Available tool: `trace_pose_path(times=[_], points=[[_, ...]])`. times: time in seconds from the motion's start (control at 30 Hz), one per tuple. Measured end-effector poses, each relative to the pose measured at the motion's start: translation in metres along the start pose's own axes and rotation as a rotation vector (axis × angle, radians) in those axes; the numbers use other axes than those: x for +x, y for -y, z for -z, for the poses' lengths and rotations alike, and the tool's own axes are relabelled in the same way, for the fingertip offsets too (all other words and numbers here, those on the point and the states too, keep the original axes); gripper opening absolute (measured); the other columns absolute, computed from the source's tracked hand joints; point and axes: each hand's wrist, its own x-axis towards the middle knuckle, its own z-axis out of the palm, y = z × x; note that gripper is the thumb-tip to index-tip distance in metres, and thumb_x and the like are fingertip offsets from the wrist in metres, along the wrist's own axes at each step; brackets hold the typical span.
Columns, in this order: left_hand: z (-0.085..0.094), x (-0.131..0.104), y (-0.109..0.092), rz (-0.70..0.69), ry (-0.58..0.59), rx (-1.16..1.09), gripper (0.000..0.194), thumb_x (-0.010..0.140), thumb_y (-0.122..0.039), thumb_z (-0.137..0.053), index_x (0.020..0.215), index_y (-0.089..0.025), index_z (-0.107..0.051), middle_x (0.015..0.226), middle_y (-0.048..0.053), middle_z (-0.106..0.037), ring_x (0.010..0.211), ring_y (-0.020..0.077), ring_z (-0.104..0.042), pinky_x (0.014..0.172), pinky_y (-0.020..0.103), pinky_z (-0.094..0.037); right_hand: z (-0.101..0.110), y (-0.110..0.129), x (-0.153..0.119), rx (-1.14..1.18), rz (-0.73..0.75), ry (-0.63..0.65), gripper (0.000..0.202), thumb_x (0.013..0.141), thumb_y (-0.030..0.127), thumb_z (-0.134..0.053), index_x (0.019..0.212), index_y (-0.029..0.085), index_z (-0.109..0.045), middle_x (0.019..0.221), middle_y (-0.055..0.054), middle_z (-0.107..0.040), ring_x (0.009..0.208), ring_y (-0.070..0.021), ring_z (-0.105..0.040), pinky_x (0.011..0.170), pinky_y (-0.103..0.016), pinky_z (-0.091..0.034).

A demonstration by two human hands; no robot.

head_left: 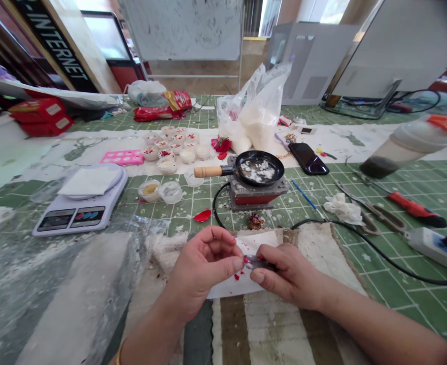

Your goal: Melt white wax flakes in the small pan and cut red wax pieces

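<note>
My right hand (280, 274) is closed around a small dark tool (260, 263), its tip at the fingertips of my left hand (210, 263). My left hand is pinched on a small red piece (245, 259). Both hands are over white paper (227, 288) dotted with red bits, on a striped cloth (248, 329). Beyond them, a black pan (259, 168) with white flakes sits on a small heater (257, 195). A red petal (202, 216) and a dried flower cluster (255, 221) lie before it.
Small cups (167, 165), a pink mould (122, 157) and a scale (80, 203) are at left. At right are a phone (309, 158), scissors (371, 210), a red-handled tool (413, 208), a shaker bottle (406, 147) and a power strip (432, 246) with a black cable.
</note>
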Motion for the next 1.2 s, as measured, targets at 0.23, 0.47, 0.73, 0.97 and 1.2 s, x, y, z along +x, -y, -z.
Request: trace_pose_path(times=[0.23, 0.47, 0.73, 0.97, 1.2], points=[[0.004, 0.000, -0.005, -0.086, -0.028, 0.395, 0.017, 0.066, -0.018, -0.069, 0.077, -0.019, -0.056, 0.073, -0.003, -0.061, 0.069, 0.0099, -0.054, 0.065, 0.023, -0.042, 0.003, -0.001, 0.000, -0.052, -0.038, 0.026, 0.034, 0.088, 0.044, -0.039, 0.065, 0.018, -0.039, 0.052, 0.006, -0.036, 0.046, -0.0060, -0.032, 0.044, -0.020, -0.019], [0.010, 0.001, -0.009, -0.236, 0.192, 1.311, 0.008, 0.074, -0.023, -0.060, 0.070, -0.023, -0.066, 0.077, 0.000, -0.060, 0.082, 0.0173, -0.050, 0.075, 0.035, -0.033, 0.019, 0.004, 0.001, -0.107, -0.172, 0.089, 0.034, 0.082, 0.048, -0.046, 0.067, 0.018, -0.042, 0.053, 0.005, -0.044, 0.046, -0.0061, -0.035, 0.044, -0.019, -0.020], [0.006, 0.002, 0.005, -0.242, 0.274, 1.551, 0.012, 0.076, -0.018, -0.054, 0.072, -0.021, -0.065, 0.075, 0.001, -0.060, 0.082, 0.0189, -0.049, 0.073, 0.036, -0.028, 0.021, 0.005, 0.000, -0.110, -0.187, 0.075, 0.036, 0.080, 0.051, -0.048, 0.067, 0.018, -0.042, 0.054, 0.005, -0.047, 0.047, -0.0059, -0.037, 0.044, -0.019, -0.021], [0.005, 0.000, -0.010, -0.148, 0.112, 1.067, 0.008, 0.075, -0.022, -0.057, 0.071, -0.019, -0.063, 0.076, 0.000, -0.059, 0.076, 0.0147, -0.050, 0.072, 0.031, -0.034, 0.020, 0.007, 0.002, -0.085, -0.180, 0.075, 0.035, 0.081, 0.050, -0.047, 0.066, 0.018, -0.041, 0.054, 0.005, -0.043, 0.047, -0.0058, -0.035, 0.044, -0.019, -0.020], [0.006, -0.002, -0.008, 0.105, 0.094, 0.401, 0.014, 0.073, -0.031, -0.062, 0.075, -0.018, -0.059, 0.071, -0.003, -0.057, 0.063, 0.0085, -0.049, 0.058, 0.022, -0.036, 0.015, 0.006, -0.001, -0.027, -0.118, 0.097, 0.036, 0.081, 0.050, -0.046, 0.068, 0.018, -0.041, 0.056, 0.005, -0.042, 0.047, -0.0055, -0.034, 0.044, -0.019, -0.021]])
